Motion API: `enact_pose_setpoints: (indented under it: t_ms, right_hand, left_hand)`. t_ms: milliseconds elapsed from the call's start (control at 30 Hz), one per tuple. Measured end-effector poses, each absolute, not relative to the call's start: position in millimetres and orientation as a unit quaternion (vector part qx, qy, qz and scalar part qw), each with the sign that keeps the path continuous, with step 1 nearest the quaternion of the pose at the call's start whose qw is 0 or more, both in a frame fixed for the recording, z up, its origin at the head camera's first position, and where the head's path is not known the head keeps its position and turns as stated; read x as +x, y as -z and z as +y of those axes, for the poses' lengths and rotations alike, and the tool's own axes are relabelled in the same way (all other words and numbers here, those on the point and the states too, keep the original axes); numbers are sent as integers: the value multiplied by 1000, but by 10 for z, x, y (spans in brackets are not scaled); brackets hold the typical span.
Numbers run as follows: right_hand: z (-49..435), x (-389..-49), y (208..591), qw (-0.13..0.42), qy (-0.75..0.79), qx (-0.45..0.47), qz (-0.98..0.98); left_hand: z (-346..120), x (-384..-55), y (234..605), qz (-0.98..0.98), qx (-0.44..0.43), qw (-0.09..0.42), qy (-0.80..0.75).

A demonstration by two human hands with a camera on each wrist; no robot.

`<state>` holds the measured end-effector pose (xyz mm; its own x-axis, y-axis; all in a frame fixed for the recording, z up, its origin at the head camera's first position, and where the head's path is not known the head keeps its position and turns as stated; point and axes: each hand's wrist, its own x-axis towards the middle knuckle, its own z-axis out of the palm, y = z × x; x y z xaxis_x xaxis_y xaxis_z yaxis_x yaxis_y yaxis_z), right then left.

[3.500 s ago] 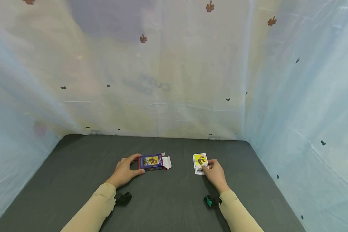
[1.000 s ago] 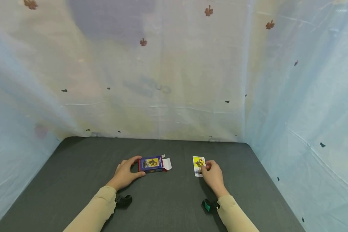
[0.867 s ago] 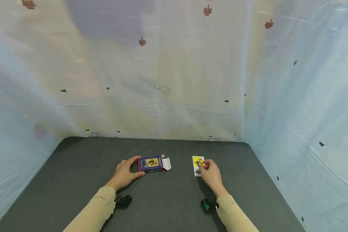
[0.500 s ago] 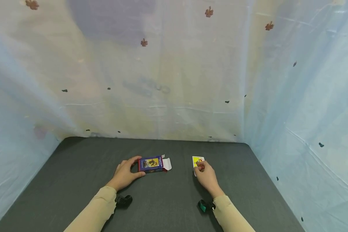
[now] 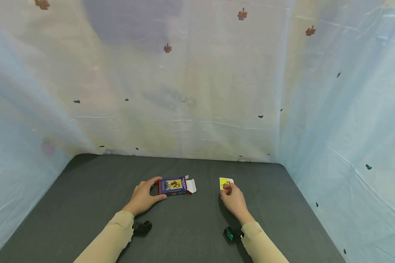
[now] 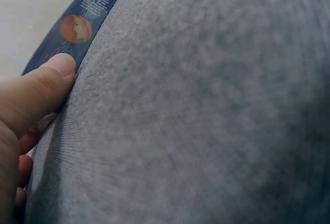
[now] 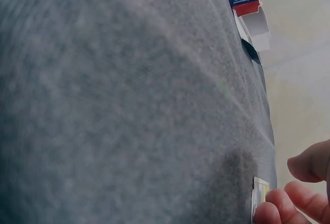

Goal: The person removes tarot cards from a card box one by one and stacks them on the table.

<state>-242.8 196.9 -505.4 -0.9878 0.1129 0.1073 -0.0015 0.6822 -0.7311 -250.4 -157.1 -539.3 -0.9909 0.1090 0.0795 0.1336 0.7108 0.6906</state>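
Note:
In the head view my left hand (image 5: 144,197) grips the left end of a blue-and-red tarot card box (image 5: 173,185). My thumb presses its near side and the fingers reach round the far side. The box lies flat, with its white flap hanging open to the right. My right hand (image 5: 234,202) is over a yellow-and-white tarot card (image 5: 226,180) and covers its lower part. In the right wrist view, the curled fingertips (image 7: 276,206) are at the card (image 7: 260,190), and the thumb stands apart. Whether the card is one or a thin stack is unclear.
Everything lies on a dark grey cloth-covered table (image 5: 184,233). Pale plastic curtains (image 5: 197,80) with small leaf shapes hang behind it and at both sides. A black strap device sits at each wrist.
My right hand has moved left from the card's right edge, where the thumb lay on it, to over its lower part. My left hand and the box have stayed in place.

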Motion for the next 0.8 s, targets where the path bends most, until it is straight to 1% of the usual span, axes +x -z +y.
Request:
enact_pose_setpoints:
  t_ms: [467,600,700,800]
  right_hand:
    - [2005,-2433,5058,75,-405,-29,-911]
    - [2011,-2444,5043,84,-409,-21,-909]
    - [1994,-2463,5029,94,-423,-6,-901]
    - [1937,-2477,5001,92,-455,19,-886]
  left_hand:
    - [-1582,-2503,5425,-928,-71,20,365]
    - [-1583,-2509,5427,-929,-73,20,363]
    - [-1577,-2515,5416,-928,-73,18,365]
    - [-1574,-2524,5408,-928,-73,16,366]
